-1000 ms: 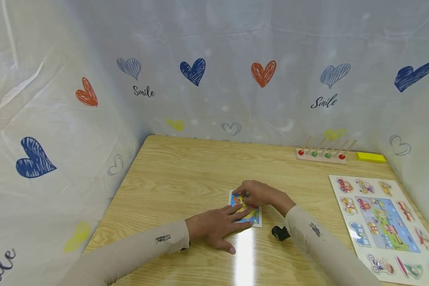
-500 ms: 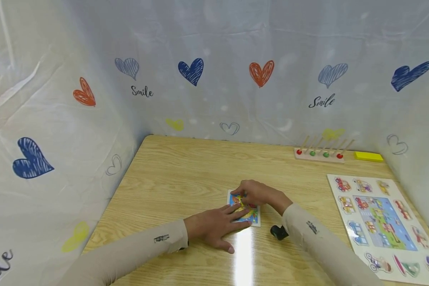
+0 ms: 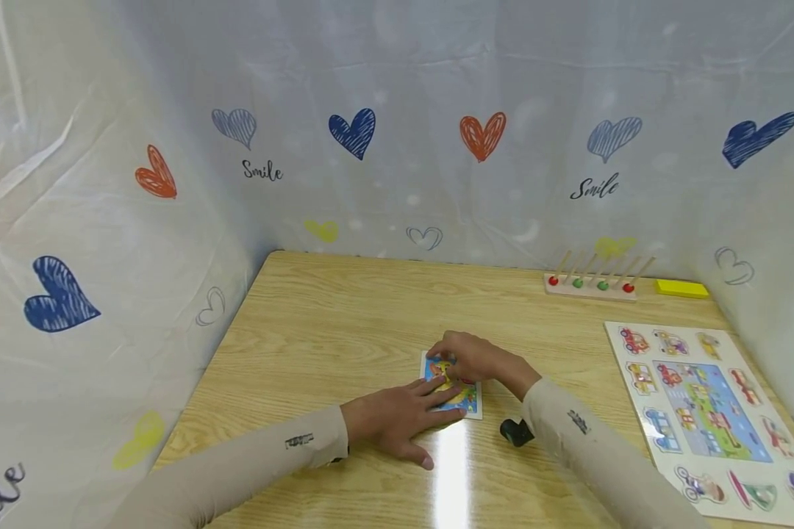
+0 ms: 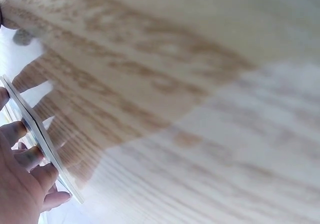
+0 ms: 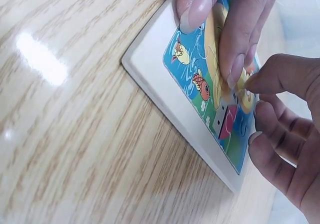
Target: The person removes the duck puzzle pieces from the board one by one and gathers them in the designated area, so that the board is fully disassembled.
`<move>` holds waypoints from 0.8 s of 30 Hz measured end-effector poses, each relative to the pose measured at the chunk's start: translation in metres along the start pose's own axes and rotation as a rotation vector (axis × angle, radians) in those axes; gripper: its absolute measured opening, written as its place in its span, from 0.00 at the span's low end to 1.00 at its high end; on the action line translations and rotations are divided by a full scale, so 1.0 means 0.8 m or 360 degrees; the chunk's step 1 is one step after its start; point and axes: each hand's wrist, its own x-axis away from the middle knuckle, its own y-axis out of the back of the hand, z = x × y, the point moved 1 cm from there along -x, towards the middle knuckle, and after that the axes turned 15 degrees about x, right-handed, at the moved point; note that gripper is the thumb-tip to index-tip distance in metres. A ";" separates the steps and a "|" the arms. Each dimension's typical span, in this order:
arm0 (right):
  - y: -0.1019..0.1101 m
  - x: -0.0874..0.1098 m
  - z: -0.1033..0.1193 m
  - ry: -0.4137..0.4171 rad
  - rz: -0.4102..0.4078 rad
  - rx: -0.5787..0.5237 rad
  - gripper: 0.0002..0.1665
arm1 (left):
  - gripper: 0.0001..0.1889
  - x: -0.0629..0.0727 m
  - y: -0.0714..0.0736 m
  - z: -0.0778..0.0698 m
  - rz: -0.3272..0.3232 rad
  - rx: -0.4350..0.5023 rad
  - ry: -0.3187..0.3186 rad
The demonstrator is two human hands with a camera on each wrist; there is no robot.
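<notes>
A small jigsaw puzzle (image 3: 471,400) with a white border lies flat on the table near the middle of the head view. Its picture is blue, green and yellow with fish. My left hand (image 3: 403,417) rests on its left side, fingers straight and spread across the picture. From the right, my right hand (image 3: 481,358) grips the puzzle, with bent fingers along the far side. The right wrist view shows the right thumb (image 5: 280,74) touching a yellow part of the picture; whether a loose piece lies under it is hidden.
On the wooden table (image 3: 331,316), a large vehicle picture board (image 3: 662,411) lies to the right. Behind it stand a pegged wooden rack (image 3: 589,289) with red and green beads and a yellow block (image 3: 681,289). A black object (image 3: 516,432) is at the right wrist. Heart-printed sheets enclose the table.
Both hands stay on the puzzle in nearly the same pose. The right hand's fingers shift very slightly, and the head view drifts a little.
</notes>
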 end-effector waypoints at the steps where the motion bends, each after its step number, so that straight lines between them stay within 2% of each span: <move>1: 0.000 0.000 0.000 -0.0003 -0.0002 0.0008 0.27 | 0.47 0.000 0.000 0.000 0.0003 0.0001 0.0002; 11: -0.002 -0.001 0.003 -0.0035 -0.0005 0.0064 0.21 | 0.47 0.001 0.001 -0.002 -0.0007 0.0013 -0.0026; 18: 0.001 0.006 0.003 -0.0044 -0.0012 0.0014 0.29 | 0.47 0.001 0.004 -0.004 -0.0027 -0.0017 -0.0034; 24: 0.000 0.005 -0.001 0.0025 -0.0039 0.0047 0.28 | 0.47 0.001 0.003 -0.003 -0.0034 -0.0053 -0.0035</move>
